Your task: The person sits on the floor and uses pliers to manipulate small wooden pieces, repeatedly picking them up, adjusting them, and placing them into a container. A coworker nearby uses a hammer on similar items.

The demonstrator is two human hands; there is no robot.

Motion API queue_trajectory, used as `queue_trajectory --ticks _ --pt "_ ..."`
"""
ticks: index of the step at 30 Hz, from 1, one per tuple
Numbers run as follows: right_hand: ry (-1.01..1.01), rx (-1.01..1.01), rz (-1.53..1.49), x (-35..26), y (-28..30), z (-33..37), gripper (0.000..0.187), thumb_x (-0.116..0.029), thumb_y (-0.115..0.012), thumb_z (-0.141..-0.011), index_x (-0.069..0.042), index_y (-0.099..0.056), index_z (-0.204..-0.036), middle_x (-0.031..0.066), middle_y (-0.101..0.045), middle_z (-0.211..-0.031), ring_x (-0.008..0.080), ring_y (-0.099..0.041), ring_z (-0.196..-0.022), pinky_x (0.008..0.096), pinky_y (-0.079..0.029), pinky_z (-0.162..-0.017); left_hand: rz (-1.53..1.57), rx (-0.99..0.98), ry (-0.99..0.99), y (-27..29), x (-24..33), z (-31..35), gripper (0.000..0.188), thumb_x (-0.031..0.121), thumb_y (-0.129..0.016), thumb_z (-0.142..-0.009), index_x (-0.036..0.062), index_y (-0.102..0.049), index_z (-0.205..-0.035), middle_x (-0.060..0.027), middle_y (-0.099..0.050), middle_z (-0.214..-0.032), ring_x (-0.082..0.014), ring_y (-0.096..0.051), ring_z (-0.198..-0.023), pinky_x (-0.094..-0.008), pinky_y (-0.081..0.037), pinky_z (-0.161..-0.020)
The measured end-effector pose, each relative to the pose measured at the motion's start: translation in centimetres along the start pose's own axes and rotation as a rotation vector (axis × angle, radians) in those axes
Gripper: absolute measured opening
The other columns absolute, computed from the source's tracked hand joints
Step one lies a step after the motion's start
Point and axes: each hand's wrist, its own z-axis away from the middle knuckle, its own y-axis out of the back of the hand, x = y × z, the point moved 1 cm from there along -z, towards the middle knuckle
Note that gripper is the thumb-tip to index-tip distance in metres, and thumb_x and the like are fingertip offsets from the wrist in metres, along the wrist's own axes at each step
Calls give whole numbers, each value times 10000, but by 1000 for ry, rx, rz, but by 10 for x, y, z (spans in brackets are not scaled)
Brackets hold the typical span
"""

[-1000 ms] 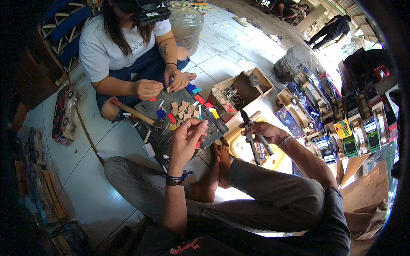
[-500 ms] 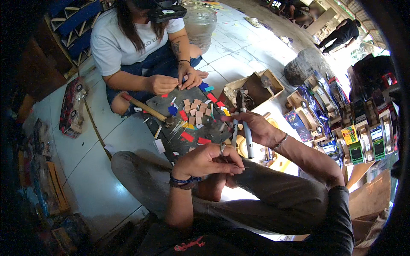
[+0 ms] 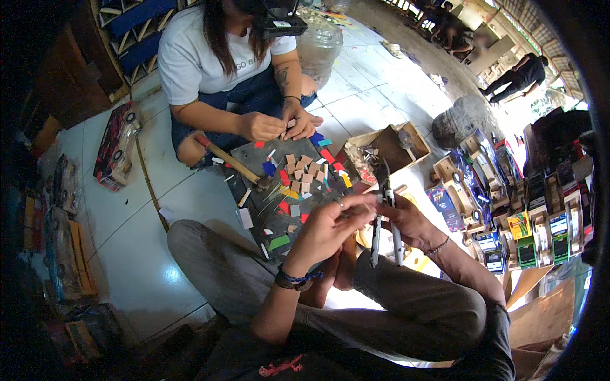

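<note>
While it sat lower and apart from the tool half a second ago, the left hand (image 3: 327, 230) has now risen to the pliers (image 3: 398, 246), its thumb and fingers nearly closed; blur hides whether it pinches anything. Curled around the pliers, the right hand (image 3: 412, 223) keeps hold of them, smooth grey handles parted and pointing down, beside the dark, scuffed board (image 3: 255, 221). On that lie matte brown square blocks (image 3: 306, 176), thin pale sticks (image 3: 272, 198), a flat green piece (image 3: 278, 242) and a wooden-handled hammer (image 3: 227, 157).

Bright daylight glares across the white tiled floor (image 3: 356, 75).
</note>
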Motion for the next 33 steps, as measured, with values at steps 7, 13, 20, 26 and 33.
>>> queue_trajectory --ticks 7,13,20,26,33 --pt "472 192 1078 -26 -15 21 444 -236 -631 -1028 -11 -513 -1393 256 -697 -1051 336 -719 -904 431 -553 -750 60 336 -223 19 17 3 354 34 -700 -972 -6 -626 -1316 -65 -696 -1137 -87 -673 -1013 -219 -560 -875" --pt "851 229 1330 -32 -21 26 451 -71 -682 -859 -55 -554 -1292 195 -615 -1093 437 -640 -932 517 -522 -765 105 394 -234 11 24 11 268 -11 -728 -936 18 -630 -1183 -54 -685 -1069 -86 -657 -994 -224 -558 -867" --pt "887 313 1490 -33 -20 29 379 -60 -677 -840 -37 -558 -1199 182 -587 -1021 398 -630 -845 475 -510 -708 122 383 -204 7 27 13 260 -9 -721 -942 15 -628 -1184 -70 -701 -1098 -75 -663 -960 -205 -542 -850" --pt "846 327 1530 -30 -16 27 412 -26 -689 -851 -16 -515 -1224 198 -599 -1078 429 -641 -890 487 -521 -727 100 358 -222 4 27 13 244 -7 -715 -948 6 -636 -1177 -75 -706 -1124 -68 -661 -960 -205 -539 -839" --pt "838 320 1514 -29 -17 27 425 -6 -679 -836 -13 -506 -1224 199 -595 -1078 428 -636 -914 485 -516 -736 67 356 -244 1 24 12 247 -8 -713 -950 2 -636 -1184 -73 -704 -1131 -71 -662 -966 -202 -542 -830"
